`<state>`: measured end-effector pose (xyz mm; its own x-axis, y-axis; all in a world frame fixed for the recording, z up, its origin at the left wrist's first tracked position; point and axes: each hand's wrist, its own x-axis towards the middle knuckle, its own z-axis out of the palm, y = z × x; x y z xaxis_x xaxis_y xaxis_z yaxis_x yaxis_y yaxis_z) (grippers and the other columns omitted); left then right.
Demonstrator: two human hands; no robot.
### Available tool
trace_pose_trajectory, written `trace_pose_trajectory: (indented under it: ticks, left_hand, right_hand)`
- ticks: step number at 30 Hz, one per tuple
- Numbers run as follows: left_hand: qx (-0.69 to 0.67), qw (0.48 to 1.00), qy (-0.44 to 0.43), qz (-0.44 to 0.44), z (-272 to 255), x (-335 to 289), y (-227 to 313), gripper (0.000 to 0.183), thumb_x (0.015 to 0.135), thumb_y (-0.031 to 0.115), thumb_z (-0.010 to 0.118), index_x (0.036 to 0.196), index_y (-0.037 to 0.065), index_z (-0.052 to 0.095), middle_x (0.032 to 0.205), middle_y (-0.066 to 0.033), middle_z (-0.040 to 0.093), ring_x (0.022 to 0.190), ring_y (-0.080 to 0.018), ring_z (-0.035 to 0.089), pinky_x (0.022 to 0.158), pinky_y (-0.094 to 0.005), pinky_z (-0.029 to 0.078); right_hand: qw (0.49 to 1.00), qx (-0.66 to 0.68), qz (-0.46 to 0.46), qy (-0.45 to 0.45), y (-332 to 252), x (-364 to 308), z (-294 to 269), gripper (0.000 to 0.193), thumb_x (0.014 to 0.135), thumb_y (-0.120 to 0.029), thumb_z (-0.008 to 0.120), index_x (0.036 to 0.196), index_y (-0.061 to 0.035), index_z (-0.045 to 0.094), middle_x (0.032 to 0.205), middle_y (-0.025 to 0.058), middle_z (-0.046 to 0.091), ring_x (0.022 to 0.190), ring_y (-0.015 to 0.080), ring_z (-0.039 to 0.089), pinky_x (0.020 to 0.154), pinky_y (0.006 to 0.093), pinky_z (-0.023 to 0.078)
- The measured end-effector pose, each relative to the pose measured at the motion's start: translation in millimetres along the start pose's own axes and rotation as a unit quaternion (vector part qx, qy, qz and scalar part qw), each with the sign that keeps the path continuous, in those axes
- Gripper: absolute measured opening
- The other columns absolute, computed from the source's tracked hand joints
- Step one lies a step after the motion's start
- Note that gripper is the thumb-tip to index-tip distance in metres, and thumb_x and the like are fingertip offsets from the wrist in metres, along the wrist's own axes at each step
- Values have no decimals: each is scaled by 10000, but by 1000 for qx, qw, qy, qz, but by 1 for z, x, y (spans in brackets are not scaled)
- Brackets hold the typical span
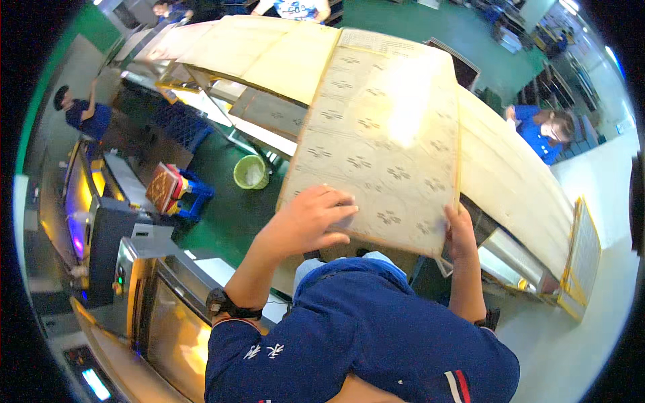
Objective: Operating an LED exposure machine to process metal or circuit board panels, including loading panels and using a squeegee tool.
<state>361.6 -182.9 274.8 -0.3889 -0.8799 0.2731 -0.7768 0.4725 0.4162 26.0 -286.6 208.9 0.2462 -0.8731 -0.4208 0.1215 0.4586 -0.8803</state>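
A large rectangular sheet (363, 141) in grey film with repeated dark print lies in front of me. Its far part rests on the long pale table, and its near end juts over the edge towards my body. My right hand (461, 232) is closed around the right edge near the close corner, thumb on top. Over the near left part of the sheet, my left hand (310, 218) is spread, its fingers and thumb apart. Whether its palm presses on the surface, I cannot tell. Strong glare covers the sheet's far right area.
The long pale table (517, 181) curves across the view, with another sheet (269, 111) on a shelf beneath. A green bin (251, 172) and a blue stool (195, 195) stand to the left, near a machine (161, 295). Co-workers stand at left, far side and right (541, 131).
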Motion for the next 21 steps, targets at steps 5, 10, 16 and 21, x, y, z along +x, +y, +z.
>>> trace_pose_trajectory:
  ticks: [5, 10, 16, 21]
  left_hand:
    - [131, 890, 335, -281, 22, 17, -34, 546, 811, 225, 744, 1275, 16, 548, 1302, -180, 562, 1168, -344, 575, 1072, -433, 413]
    - [-653, 570, 259, -426, 84, -58, 3, 450, 884, 178, 689, 1257, -31, 547, 1159, -148, 636, 955, -180, 661, 800, -334, 560]
    - [-429, 561, 461, -538, 111, -201, 123, 306, 901, 97, 648, 1173, -37, 612, 1026, -98, 694, 887, -173, 683, 775, -323, 565]
    - [-263, 381, 695, -551, 187, -320, 275, 295, 913, 94, 638, 1169, -48, 604, 1047, -133, 694, 896, -214, 692, 757, -363, 578]
  right_hand:
    - [991, -31, 10, -129, -9, -11, -35, 460, 856, -156, 711, 1212, 82, 543, 1110, 166, 667, 964, 234, 668, 846, 383, 552]
    - [965, -98, -25, -242, 0, 10, -63, 572, 843, -235, 746, 1260, 89, 526, 1169, 162, 651, 1047, 236, 637, 909, 370, 519]
    - [863, -180, 47, -470, 27, 28, 17, 530, 860, -187, 727, 1260, 93, 523, 1186, 168, 646, 1055, 232, 629, 928, 369, 501]
    - [772, -230, 85, -586, 113, -5, 162, 464, 899, -181, 693, 1277, 35, 532, 1132, 97, 655, 1004, 179, 618, 897, 335, 502]
